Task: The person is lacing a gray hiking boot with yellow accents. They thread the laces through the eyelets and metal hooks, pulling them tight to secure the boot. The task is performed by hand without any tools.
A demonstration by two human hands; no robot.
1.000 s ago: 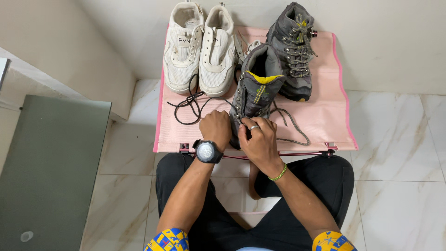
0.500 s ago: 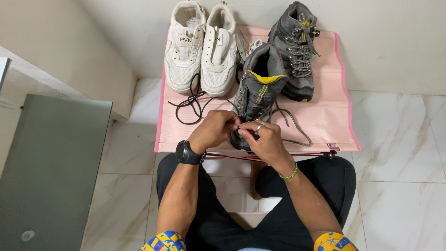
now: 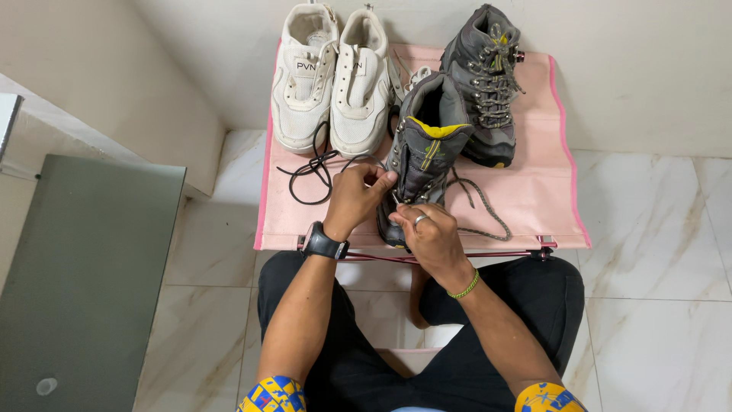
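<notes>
Lacing under way on grey boot (image 3: 424,152), standing toe-first at table (image 3: 534,206) centre. Left hand (image 3: 357,200) at 9 o'clock of boot, fingers pinched on black lace (image 3: 313,172); right hand (image 3: 431,240) at 6 o'clock, fingers closed on lower eyelets — exact grip hard to tell. Grey lace (image 3: 484,210) trailing loose toward 3 o'clock. Second boot (image 3: 488,84) at 1 o'clock already laced; white sneakers (image 3: 335,76) at 11 o'clock — one apparently unlaced.
</notes>
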